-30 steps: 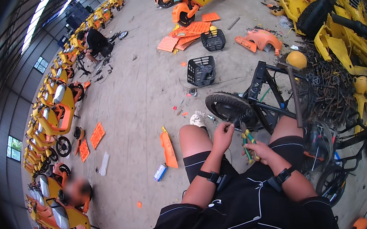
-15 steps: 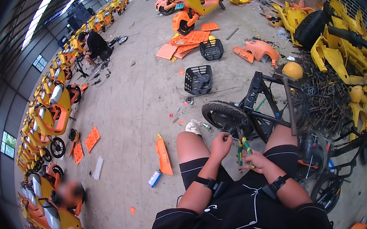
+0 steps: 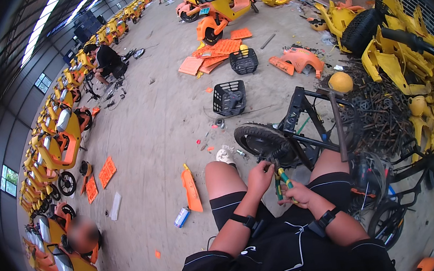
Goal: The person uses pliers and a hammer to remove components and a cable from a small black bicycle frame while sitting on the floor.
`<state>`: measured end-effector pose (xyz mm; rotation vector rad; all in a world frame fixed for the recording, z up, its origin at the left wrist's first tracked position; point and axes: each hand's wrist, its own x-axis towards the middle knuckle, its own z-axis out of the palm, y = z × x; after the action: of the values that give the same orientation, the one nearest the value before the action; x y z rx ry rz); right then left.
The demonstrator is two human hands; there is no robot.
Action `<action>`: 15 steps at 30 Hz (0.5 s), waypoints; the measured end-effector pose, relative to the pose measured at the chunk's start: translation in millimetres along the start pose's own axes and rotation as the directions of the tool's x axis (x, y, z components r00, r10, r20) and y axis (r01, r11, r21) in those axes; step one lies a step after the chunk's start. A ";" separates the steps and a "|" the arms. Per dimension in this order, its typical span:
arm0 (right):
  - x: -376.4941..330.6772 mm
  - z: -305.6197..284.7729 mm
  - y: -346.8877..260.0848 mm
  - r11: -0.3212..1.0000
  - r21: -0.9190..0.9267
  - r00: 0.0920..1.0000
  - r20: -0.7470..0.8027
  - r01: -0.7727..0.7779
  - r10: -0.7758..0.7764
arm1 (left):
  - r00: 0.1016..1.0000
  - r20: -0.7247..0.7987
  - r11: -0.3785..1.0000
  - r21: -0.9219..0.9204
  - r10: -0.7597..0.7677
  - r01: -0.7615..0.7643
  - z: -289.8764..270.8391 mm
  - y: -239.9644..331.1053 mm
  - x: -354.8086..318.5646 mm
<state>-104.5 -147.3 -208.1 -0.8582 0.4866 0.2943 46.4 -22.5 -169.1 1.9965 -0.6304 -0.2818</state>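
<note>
My right hand [image 3: 299, 194] grips a pair of pliers [image 3: 285, 177] by green-and-yellow handles, which stand somewhat apart. The jaws point away from me, to the hub side of a black-tyred wheel [image 3: 263, 140]. Close to the jaws, my left hand [image 3: 260, 178] is closed, thumb and fingers pinched together; what they hold is too small to make out. The wheel sits in a black metal scooter frame [image 3: 295, 112] that lies between and beyond my knees.
Two black baskets [image 3: 229, 98] and orange panels [image 3: 210, 58] lie ahead. At right are a heap of dark metal parts [image 3: 379, 118], a yellow helmet-like shell [image 3: 340, 83] and yellow body panels [image 3: 389, 64]. A blue-and-white can [image 3: 181, 217] lies left. Scooters [image 3: 58, 136] line the left; a person [image 3: 107, 59] crouches there.
The pliers and right hand have shifted slightly left, and the pliers' handles have tilted. The left hand stays pinched near the jaws. My view has moved a little.
</note>
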 end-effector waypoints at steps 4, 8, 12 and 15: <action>0.0 0.0 -0.8 1.000 -0.027 0.998 0.061 -0.008 0.009 | 0.998 -0.055 0.999 -0.022 -0.044 0.043 -0.3 0.0 0.7; 7.4 -12.6 8.1 0.999 -0.033 0.997 0.080 -0.020 0.023 | 0.998 -0.054 0.997 0.071 0.014 -0.011 -0.3 3.6 1.6; 9.3 -13.6 8.8 0.997 -0.072 0.999 0.037 -0.015 0.018 | 0.984 -0.017 0.970 0.174 0.176 -0.170 -1.9 -0.5 1.8; 2.6 -1.7 5.1 0.997 -0.078 0.999 -0.038 0.004 -0.007 | 0.981 0.032 0.953 0.234 0.191 -0.194 -1.9 2.6 -3.9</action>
<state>-104.9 -145.3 -213.6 -0.9423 0.5108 0.2944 43.2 -20.0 -166.1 2.1409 -0.8931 -0.1000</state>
